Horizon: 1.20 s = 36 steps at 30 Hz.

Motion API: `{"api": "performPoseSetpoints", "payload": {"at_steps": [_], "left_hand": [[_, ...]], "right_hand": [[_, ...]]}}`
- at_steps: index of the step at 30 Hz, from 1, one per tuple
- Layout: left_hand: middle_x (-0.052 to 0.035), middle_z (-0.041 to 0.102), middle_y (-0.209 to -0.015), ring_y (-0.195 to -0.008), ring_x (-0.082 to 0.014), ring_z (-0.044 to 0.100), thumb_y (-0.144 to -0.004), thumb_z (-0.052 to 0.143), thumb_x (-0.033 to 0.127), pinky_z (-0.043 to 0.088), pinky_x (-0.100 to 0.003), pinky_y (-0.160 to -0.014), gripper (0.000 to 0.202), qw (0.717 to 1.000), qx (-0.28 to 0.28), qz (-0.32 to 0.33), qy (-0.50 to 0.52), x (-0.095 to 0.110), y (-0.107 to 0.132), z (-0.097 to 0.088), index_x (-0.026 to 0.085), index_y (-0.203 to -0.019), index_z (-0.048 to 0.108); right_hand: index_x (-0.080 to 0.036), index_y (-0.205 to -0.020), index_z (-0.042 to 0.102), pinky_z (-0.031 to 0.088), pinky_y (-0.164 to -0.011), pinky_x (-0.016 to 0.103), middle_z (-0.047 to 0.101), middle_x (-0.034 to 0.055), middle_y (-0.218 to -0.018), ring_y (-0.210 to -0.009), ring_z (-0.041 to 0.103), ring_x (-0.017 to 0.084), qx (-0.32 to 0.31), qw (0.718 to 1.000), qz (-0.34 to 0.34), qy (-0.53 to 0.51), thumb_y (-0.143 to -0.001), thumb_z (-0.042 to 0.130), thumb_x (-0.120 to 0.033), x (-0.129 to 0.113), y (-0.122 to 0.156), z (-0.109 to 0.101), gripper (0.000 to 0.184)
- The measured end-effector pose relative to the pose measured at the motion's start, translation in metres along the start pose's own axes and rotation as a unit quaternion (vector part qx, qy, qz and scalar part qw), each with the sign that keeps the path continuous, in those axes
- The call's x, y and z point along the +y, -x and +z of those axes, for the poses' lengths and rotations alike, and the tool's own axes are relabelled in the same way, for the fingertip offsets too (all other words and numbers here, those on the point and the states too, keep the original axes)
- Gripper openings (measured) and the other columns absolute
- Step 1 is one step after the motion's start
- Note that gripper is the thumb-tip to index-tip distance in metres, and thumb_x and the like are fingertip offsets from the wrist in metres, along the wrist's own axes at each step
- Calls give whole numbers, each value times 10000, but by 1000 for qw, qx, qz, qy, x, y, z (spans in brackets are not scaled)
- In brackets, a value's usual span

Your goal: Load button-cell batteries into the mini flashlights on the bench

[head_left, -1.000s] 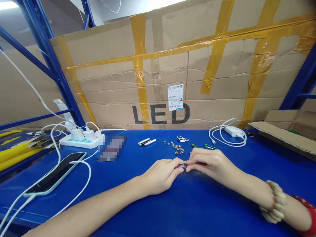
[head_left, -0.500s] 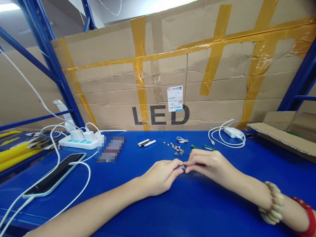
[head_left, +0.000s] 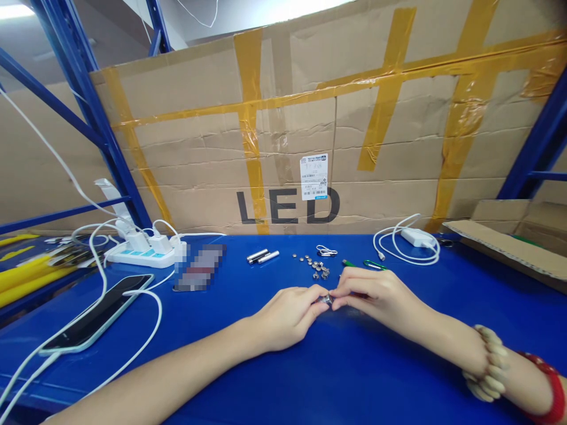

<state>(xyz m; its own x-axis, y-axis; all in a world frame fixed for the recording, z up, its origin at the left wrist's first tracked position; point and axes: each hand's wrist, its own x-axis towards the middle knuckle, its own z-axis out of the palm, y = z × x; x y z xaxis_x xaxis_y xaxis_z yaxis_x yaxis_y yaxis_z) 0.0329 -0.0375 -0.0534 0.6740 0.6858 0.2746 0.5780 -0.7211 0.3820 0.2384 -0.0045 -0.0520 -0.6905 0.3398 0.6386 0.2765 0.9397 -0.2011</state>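
My left hand (head_left: pixel 290 316) is closed in a pinch on a small, shiny, silvery metal piece (head_left: pixel 326 300). From the other side, my right hand (head_left: pixel 376 295) grips the same piece between thumb and fingers, so the hands almost meet. Fingertips cover most of the piece, and I cannot make out its exact kind. Just beyond the hands lie several small round silver discs (head_left: pixel 316 267), like button cells, some of them heaped together. Behind these is a small keychain-like item with a white loop (head_left: pixel 326 251). Two short silver metal tubes (head_left: pixel 263 256) lie to the left.
A phone (head_left: pixel 100 313) with white cables and a power strip (head_left: pixel 144 252) occupy the left. A green carabiner (head_left: pixel 374 265) lies past my right hand, near a white charger with coiled cable (head_left: pixel 419 238). A large cardboard box (head_left: pixel 283 147) stands behind the blue table (head_left: pixel 319 372).
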Motion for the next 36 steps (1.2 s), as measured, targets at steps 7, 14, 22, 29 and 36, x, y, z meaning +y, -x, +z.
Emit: {"api": "performPoseSetpoints", "payload": {"at_steps": [7, 14, 22, 29, 36], "left_hand": [[2, 534, -699, -636, -107, 496, -941, 284, 239, 375, -194, -628, 212, 1000, -1, 1, 1, -1, -1, 1, 153, -957, 477], [2, 547, -722, -645, -108, 506, -942, 278, 236, 387, -197, -629, 202, 1000, -8, -8, -7, 1, 0, -2, 158, -924, 464], [-5, 576, -779, -705, -117, 544, -945, 278, 239, 394, -192, -651, 210, 1000, -10, -11, -22, 2, -1, -1, 162, -961, 473], [-32, 606, -967, -895, -145, 584, -950, 292, 263, 419, -214, -776, 250, 999, 6, 11, -53, -5, 2, 2, 161, -1109, 456], [-65, 619, -1000, -950, -205, 594, -952, 279, 337, 447, -285, -804, 303, 996, -21, -27, -88, -9, 4, 4, 151, -1123, 447]], "right_hand": [[-148, -802, 641, 399, -566, 170, 579, 15, -725, -636, 534, 71, 0, 1000, -6, 10, -849, 541, -245, 0, 0, 0, 147], [-155, -814, 643, 404, -580, 173, 580, 16, -744, -645, 540, 71, -10, 1000, 10, 5, -850, 539, -244, 0, 1, 0, 142], [-155, -805, 639, 418, -575, 180, 586, 28, -747, -651, 551, 84, -14, 1000, -1, 11, -861, 519, -241, -1, 0, -1, 158], [-181, -821, 613, 453, -583, 194, 589, 53, -766, -663, 572, 105, -15, 999, -18, 25, -869, 501, -240, 1, 0, 0, 136], [-288, -872, 634, 480, -587, 192, 622, 54, -800, -688, 599, 123, -2, 998, -27, 63, -833, 545, -316, 21, 10, 11, 101]]}}
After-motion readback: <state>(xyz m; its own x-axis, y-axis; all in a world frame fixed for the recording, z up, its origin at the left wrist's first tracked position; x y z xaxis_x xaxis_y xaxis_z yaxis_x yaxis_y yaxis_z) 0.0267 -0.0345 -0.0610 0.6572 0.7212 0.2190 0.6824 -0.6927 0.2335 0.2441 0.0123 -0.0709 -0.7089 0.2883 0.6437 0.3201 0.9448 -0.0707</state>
